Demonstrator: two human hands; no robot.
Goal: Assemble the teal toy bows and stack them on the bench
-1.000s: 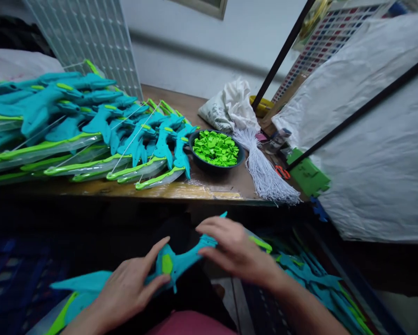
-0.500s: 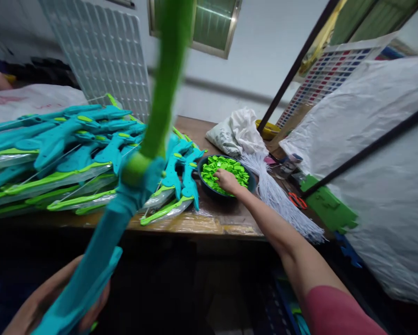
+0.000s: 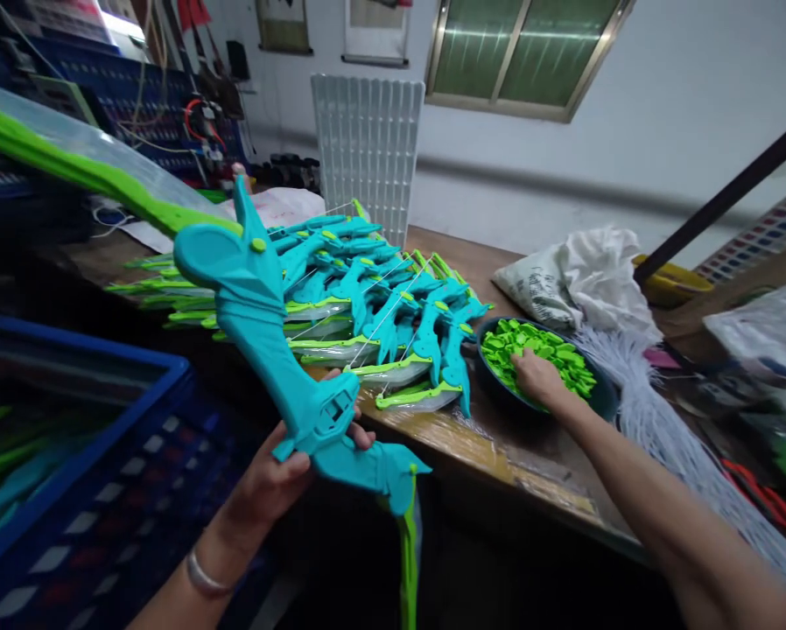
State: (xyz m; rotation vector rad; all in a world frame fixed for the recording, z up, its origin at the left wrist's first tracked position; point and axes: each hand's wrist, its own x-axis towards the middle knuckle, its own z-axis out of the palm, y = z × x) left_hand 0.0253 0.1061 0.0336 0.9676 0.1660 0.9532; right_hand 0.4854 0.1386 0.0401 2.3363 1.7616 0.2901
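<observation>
My left hand (image 3: 281,477) is closed around the grip of a teal and lime-green toy bow (image 3: 262,324), held up in front of the table edge. The bow's green limb runs up to the left in clear wrap. My right hand (image 3: 536,376) reaches into a dark bowl (image 3: 603,401) full of small lime-green plastic pieces (image 3: 550,350). Its fingers are curled down into the pieces, and what they pinch is hidden. A pile of finished teal and green bows (image 3: 360,289) lies on the wooden table (image 3: 485,442) between my two hands.
A bundle of white strings (image 3: 656,411) lies right of the bowl, with a white sack (image 3: 577,271) behind it. A blue crate (image 3: 71,455) holding more bows stands at lower left. A white grid panel (image 3: 367,149) leans at the back. Red scissors (image 3: 757,490) lie far right.
The view has swung left. My left hand has turned the bow from upright to slanting toward the left. My right hand stays in the bowl of green pieces.
</observation>
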